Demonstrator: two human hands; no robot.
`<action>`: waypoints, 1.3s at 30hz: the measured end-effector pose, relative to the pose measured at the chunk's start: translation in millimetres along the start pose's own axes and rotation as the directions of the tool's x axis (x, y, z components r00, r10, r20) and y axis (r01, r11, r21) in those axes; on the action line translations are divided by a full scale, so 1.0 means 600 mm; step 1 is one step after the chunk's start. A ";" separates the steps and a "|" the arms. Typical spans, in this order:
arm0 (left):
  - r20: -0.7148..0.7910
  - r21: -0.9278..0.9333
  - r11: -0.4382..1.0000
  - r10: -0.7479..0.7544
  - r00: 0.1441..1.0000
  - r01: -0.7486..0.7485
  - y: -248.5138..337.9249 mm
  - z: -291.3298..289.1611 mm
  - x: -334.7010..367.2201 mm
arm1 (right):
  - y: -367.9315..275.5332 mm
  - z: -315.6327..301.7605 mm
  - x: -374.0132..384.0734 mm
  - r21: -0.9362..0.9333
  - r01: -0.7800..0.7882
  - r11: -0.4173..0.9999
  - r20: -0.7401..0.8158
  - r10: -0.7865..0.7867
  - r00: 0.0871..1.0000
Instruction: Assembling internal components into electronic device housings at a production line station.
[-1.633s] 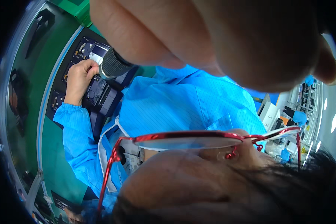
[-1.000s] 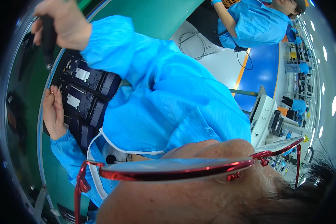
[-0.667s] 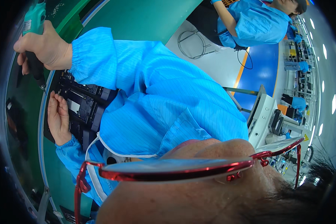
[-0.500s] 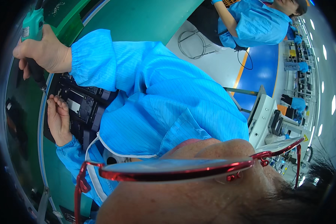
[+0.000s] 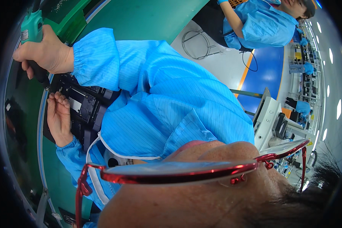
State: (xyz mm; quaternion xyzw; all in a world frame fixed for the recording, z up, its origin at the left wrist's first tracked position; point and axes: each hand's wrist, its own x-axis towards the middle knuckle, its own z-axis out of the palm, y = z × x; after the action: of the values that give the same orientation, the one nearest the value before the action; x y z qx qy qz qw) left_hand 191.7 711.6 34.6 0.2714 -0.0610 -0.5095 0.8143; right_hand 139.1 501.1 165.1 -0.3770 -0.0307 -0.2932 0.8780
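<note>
My right hand (image 5: 51, 51) is closed round a powered screwdriver (image 5: 32, 28) with a green upper body and a dark lower grip. Its tip slants down to the fingertips of my left hand (image 5: 60, 114). The thumb and fingers of that hand are drawn together at the tip; whatever small thing they may pinch is too small to make out. Beside both hands lies a dark device housing (image 5: 89, 106) with a pale rectangular part (image 5: 75, 105) inside. My sleeve and torso cover some of the housing.
A green work surface (image 5: 140, 21) extends past my right arm, with a green bin-like piece (image 5: 70, 24) by the screwdriver. A metal rail (image 5: 41, 152) runs along the bench. Another person (image 5: 260, 26) in a blue smock is beyond a round metal stool base (image 5: 197, 43). Grey equipment (image 5: 268, 117) stands to the right.
The screwdriver's tip has shifted slightly toward my left hand, whose fingertips have risen a little. The small gap between them has closed.
</note>
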 end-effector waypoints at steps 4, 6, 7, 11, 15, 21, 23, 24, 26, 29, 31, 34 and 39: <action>-0.002 -0.001 1.000 0.021 1.000 -0.021 -0.001 0.003 -0.002 | 0.002 0.001 -0.003 -0.017 0.006 1.000 -0.006 -0.007 1.000; -0.005 -0.009 1.000 0.029 1.000 -0.029 0.000 0.001 -0.004 | 0.002 0.002 -0.005 -0.025 -0.002 1.000 -0.018 0.001 1.000; -0.004 -0.016 0.999 0.039 0.999 -0.039 0.000 0.000 -0.005 | -0.001 0.003 -0.006 -0.024 0.003 1.000 -0.019 -0.004 1.000; 0.034 -0.040 0.999 0.028 0.999 -0.027 0.000 0.005 -0.001 | 0.001 -0.001 -0.002 -0.047 0.023 0.999 -0.008 -0.024 1.000; 0.029 -0.045 0.999 0.004 1.000 -0.002 0.002 -0.003 0.006 | 0.000 -0.002 0.000 -0.035 0.001 0.999 -0.014 -0.001 1.000; -0.014 -0.022 0.999 0.044 0.999 -0.044 -0.001 0.005 -0.013 | -0.006 0.014 -0.009 -0.078 -0.012 0.997 0.004 0.013 1.000; -0.094 -0.003 0.997 0.079 0.992 -0.080 -0.006 0.009 -0.007 | -0.009 0.008 -0.004 -0.043 0.043 0.998 0.055 -0.040 0.998; -0.075 -0.011 0.997 0.077 0.994 -0.078 -0.012 0.007 0.001 | -0.009 0.002 -0.006 -0.028 0.049 0.998 0.016 -0.049 0.999; -0.053 0.002 0.998 0.057 0.997 -0.057 -0.014 0.004 0.002 | -0.012 -0.003 -0.003 -0.042 0.055 0.998 0.045 -0.053 0.998; 0.021 0.025 0.997 0.068 0.997 -0.068 -0.008 0.001 0.004 | -0.013 0.006 -0.003 -0.023 0.040 0.999 0.030 -0.039 0.999; -0.062 0.077 0.992 0.105 0.993 -0.100 -0.002 0.010 -0.013 | 0.002 0.018 0.000 -0.036 0.008 0.999 0.004 -0.008 1.000; -0.275 0.204 0.974 0.156 0.949 -0.101 -0.017 0.061 -0.024 | 0.065 -0.007 0.020 -0.022 0.061 0.998 -0.025 -0.062 0.998; -0.180 0.152 0.980 0.154 0.971 -0.128 -0.021 0.036 -0.005 | -0.007 -0.005 0.005 -0.033 0.006 0.999 0.012 -0.006 1.000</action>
State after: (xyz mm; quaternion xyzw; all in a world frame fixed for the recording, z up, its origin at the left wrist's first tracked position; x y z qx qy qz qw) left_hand 171.8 701.9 46.8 0.3700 -0.0371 -0.4163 0.8297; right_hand 138.7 495.6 166.5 -0.3931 -0.0322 -0.2941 0.8706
